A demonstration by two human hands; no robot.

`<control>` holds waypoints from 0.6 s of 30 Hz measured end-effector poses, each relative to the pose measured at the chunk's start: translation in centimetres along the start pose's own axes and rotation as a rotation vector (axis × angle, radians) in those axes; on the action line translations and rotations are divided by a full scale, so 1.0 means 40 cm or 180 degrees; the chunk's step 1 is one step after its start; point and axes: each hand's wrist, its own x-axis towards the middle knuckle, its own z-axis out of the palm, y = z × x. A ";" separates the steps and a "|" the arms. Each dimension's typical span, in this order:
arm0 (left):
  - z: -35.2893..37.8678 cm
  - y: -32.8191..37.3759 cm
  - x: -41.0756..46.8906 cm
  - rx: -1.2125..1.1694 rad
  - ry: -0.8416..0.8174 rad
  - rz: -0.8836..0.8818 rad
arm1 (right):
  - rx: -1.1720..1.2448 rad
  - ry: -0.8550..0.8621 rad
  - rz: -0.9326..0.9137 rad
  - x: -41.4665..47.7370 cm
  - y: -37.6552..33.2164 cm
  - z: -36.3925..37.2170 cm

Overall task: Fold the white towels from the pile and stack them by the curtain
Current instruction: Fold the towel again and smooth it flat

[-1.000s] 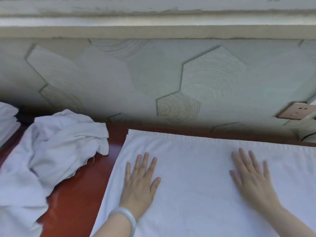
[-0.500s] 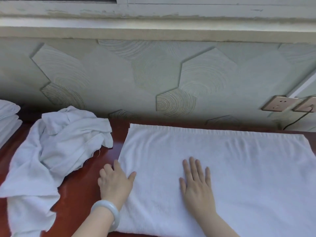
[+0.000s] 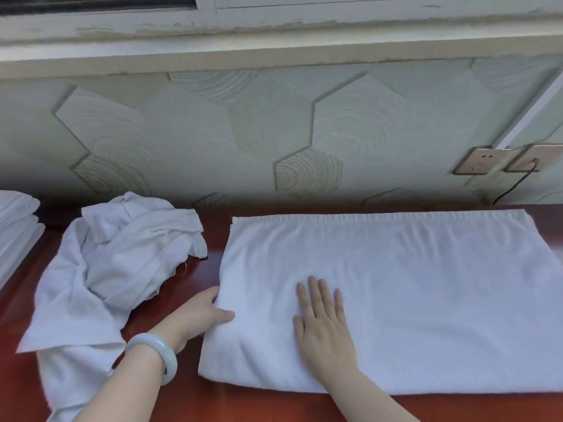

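A white towel (image 3: 411, 293), folded lengthwise, lies flat on the red-brown table (image 3: 195, 403). My left hand (image 3: 199, 315) grips its left edge, thumb on top and fingers tucked under the cloth. My right hand (image 3: 323, 321) lies flat on the towel just right of that edge, fingers straight and spread. A crumpled pile of white towels (image 3: 106, 269) sits to the left. A stack of folded towels (image 3: 15, 226) shows at the far left edge, partly cut off.
A wall with hexagon-patterned paper rises directly behind the table. Two wall sockets (image 3: 499, 159) with a black cable sit at the right. A white window sill (image 3: 274, 35) runs overhead. A pale bangle is on my left wrist.
Both hands slid left across the towel. My left hand went from lying flat on it to gripping its left edge; my right hand moved from the right part to near the left end.
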 end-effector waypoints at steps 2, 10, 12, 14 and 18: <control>-0.005 0.029 -0.024 -0.0195 0.0154 0.0266 | 0.0121 -0.0117 0.0012 0.010 -0.037 0.000; 0.134 0.317 -0.088 0.0455 0.0188 0.1389 | 0.5222 -0.0692 0.1554 0.098 0.021 -0.227; 0.257 0.371 -0.064 0.0738 -0.0037 0.1563 | 0.5677 -0.0249 0.2065 0.100 0.130 -0.275; 0.395 0.392 -0.030 0.0901 -0.0491 0.1570 | 0.5506 -0.0093 0.2430 0.085 0.235 -0.304; 0.550 0.316 0.013 0.1498 -0.0766 0.1087 | 0.4655 -0.0256 0.2795 0.058 0.381 -0.315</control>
